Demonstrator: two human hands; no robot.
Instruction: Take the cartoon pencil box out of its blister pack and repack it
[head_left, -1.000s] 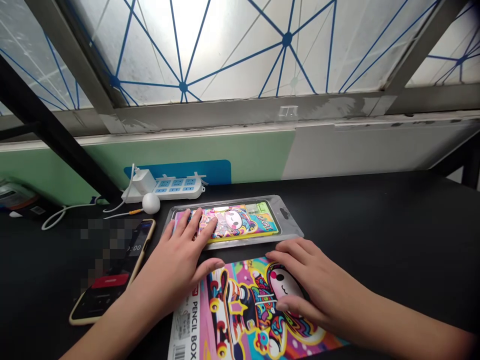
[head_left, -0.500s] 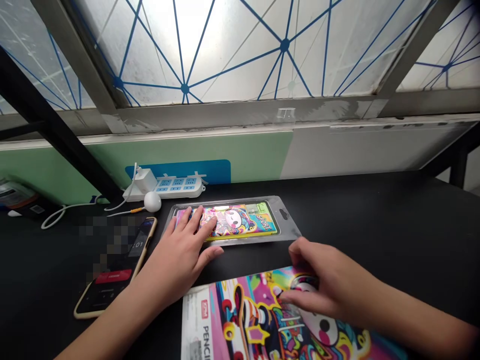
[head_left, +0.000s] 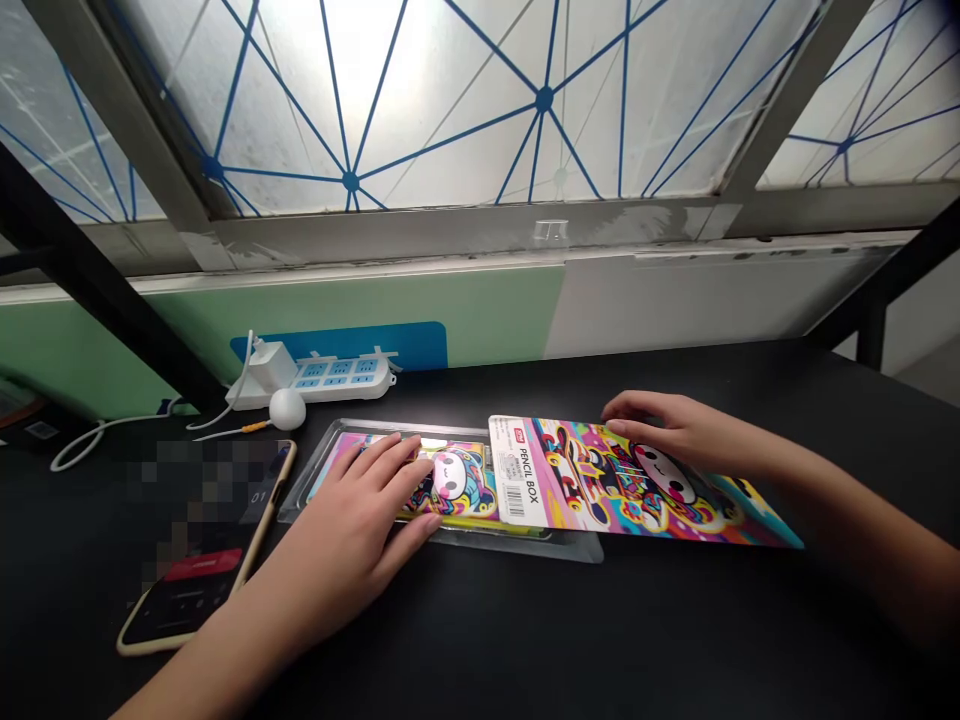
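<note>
Big frosted window (head_left: 450, 90) up top, criss-crossed with blue lines, bright daylight pouring through. Grey sill (head_left: 450, 235) right below, then a wall panel (head_left: 487, 310), green on the left, white on the right. Black table (head_left: 525, 640) nearest, dark slanted post (head_left: 97, 290) far left.

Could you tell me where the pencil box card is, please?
The card lies right of centre in the head view, under the right hand, its left end overlapping the clear pack.
</note>
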